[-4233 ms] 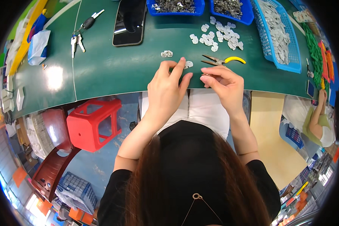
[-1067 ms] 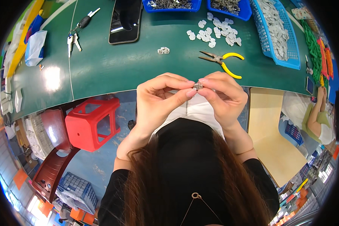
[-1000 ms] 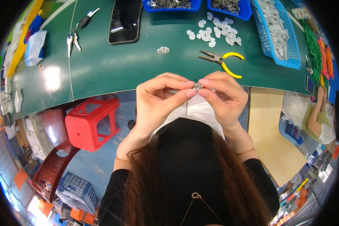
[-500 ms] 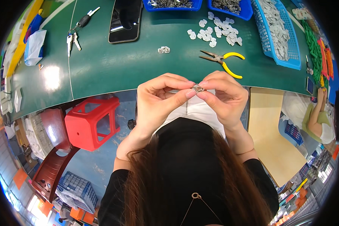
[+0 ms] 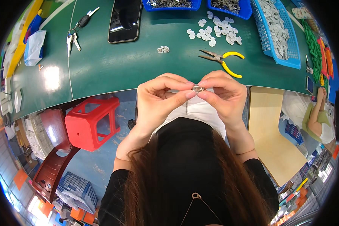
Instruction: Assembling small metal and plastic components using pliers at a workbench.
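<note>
Just off the table's near edge, a small silvery metal part [image 5: 198, 89] is pinched between the fingertips of both hands. My left hand [image 5: 156, 96] closes thumb and forefinger on its left end. On the other end, the thumb and fingers of my right hand [image 5: 228, 96] are closed too. Fingertips hide much of the part, so its full shape cannot be made out. Beyond the hands lie needle-nose pliers [image 5: 228, 67] with yellow handles and a small white-and-metal piece [image 5: 163, 49]. Loose flat whitish pieces [image 5: 216, 31] are scattered farther back.
Two blue trays [image 5: 231, 12] of small metal parts stand at the back, beside a light blue basket [image 5: 295, 56] of whitish pieces. A phone [image 5: 124, 22] and keys [image 5: 76, 41] lie left. A red stool [image 5: 79, 130] stands below the table; another person's arm [image 5: 315, 116] is at right.
The metal part has turned slightly between the fingertips. My right hand has shifted a touch to the left; everything on the table stays put.
</note>
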A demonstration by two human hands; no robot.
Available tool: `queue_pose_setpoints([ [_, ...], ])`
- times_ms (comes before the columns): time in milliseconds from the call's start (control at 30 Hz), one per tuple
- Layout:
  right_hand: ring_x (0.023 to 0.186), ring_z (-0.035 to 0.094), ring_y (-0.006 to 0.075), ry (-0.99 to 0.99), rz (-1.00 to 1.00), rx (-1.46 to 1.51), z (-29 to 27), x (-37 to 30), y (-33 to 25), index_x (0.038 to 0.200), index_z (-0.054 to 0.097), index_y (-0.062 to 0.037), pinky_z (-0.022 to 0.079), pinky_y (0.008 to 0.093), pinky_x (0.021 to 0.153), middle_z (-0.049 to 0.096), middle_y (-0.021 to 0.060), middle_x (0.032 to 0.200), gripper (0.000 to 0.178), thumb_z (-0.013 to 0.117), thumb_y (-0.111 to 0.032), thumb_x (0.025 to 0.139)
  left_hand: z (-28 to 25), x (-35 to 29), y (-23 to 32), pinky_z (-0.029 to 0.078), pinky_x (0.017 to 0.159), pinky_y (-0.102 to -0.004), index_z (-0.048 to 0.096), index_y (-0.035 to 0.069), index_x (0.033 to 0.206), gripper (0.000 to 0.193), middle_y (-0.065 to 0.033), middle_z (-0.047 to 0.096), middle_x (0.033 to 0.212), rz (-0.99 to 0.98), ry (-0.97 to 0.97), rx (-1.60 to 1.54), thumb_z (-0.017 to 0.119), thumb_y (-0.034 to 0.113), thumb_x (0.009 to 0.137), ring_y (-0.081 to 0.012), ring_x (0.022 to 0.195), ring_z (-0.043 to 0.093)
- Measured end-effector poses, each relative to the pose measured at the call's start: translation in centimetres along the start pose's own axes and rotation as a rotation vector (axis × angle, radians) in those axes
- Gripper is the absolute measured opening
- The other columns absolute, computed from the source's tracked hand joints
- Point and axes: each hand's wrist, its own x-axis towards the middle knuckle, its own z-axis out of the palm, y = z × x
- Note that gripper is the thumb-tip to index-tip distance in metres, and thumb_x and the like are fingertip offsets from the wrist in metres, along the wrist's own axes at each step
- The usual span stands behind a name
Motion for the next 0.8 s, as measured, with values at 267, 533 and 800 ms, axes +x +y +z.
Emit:
queue_pose_setpoints([
  [267, 0.083, 0.059, 0.0185, -0.064, 0.080, 0.036, -0.6, 0.5, -0.8, 0.093, 0.066, 0.0042, 0.049, 0.0278, 0.072, 0.061, 0.0132, 0.090, 0.022, 0.070, 0.007, 0.071, 0.4, -0.2, 0.3, 0.057, 0.077, -0.0259, 0.066, -0.007, 0.088, 0.014, -0.0150, 0.062, 0.097, 0.016, 0.002, 0.071, 0.067, -0.012, 0.075, -0.0175, 0.086, 0.064],
  [533, 0.084, 0.061, 0.0194, -0.082, 0.156, -0.100, -0.6, 0.9, -2.0, 0.093, 0.066, 0.0053, 0.050, 0.0275, 0.073, 0.063, 0.0146, 0.090, 0.019, 0.066, 0.009, 0.074, 0.3, -0.2, 0.0, 0.056, 0.076, -0.0242, 0.068, -0.005, 0.089, 0.015, -0.0130, 0.062, 0.097, 0.112, 0.000, 0.192, 0.068, -0.010, 0.075, -0.0155, 0.086, 0.064],
  [800, 0.083, 0.060, 0.0186, -0.122, 0.134, -0.261, -0.7, 1.2, -2.7, 0.093, 0.066, 0.0054, 0.050, 0.0278, 0.074, 0.062, 0.0135, 0.091, 0.018, 0.064, 0.009, 0.076, 0.1, -0.2, 1.0, 0.055, 0.078, -0.0235, 0.067, -0.004, 0.095, 0.019, -0.0122, 0.062, 0.098, 0.020, -0.029, 0.172, 0.064, -0.011, 0.077, -0.0149, 0.088, 0.063],
])
